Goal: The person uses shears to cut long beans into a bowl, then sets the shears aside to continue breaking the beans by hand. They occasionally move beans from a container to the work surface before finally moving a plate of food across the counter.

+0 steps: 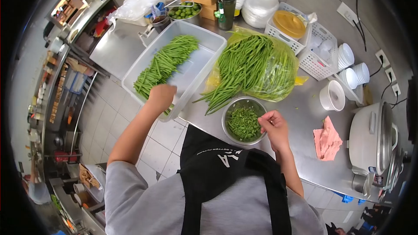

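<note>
My left hand (162, 97) is closed over the near end of a clear plastic tub (201, 63), right by a long row of green beans (167, 58) lying in it. Its fingertips are turned away, so anything in its grip is hidden. A bit of green shows just below that hand. My right hand (274, 126) is pinched at the right rim of a steel bowl (225, 124); whatever is between its fingertips is too small to make out. Short green bean ends (243, 123) lie in the bowl. Behind the bowl, a yellow plastic bag (283, 72) spills out long whole beans (244, 58).
On the steel table (287, 104), a pink cloth (326, 140) and a white tub (332, 95) lie to the right, before a large pot (368, 139). White baskets (320, 63), a dark tumbler (226, 11) and a bowl of small green fruits (185, 12) stand behind.
</note>
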